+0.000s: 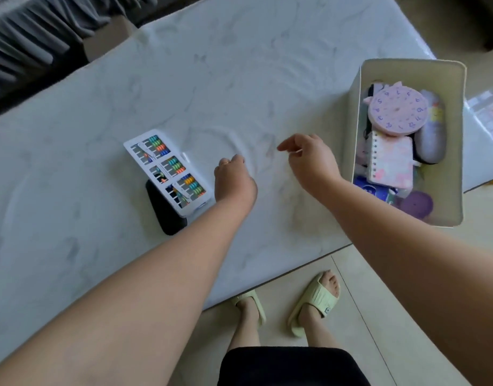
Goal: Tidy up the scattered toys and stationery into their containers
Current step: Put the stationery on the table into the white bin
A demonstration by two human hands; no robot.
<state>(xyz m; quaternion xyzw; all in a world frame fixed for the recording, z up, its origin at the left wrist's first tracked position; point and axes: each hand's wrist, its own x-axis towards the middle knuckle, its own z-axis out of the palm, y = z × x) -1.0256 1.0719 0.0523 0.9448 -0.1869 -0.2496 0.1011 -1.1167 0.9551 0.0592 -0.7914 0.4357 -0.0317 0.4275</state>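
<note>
A white abacus toy (167, 169) with coloured beads lies on the marble table (100, 107), resting partly on a black pouch (163, 213). My left hand (232, 181) hovers just right of the abacus, fingers curled, holding nothing I can see. My right hand (309, 160) hangs over the table left of the beige storage bin (459, 140), fingers loosely apart and empty. The bin holds a pink toy clock (397, 111), a spiral notebook (390, 162), a lilac pencil case (431, 135), a purple round toy (416, 204) and other small items.
The table's front edge runs diagonally before my feet in yellow slippers (314, 300). A cardboard box (109, 37) and grey curtains sit beyond the far left edge. Printed sheets (487, 115) lie right of the bin on another surface.
</note>
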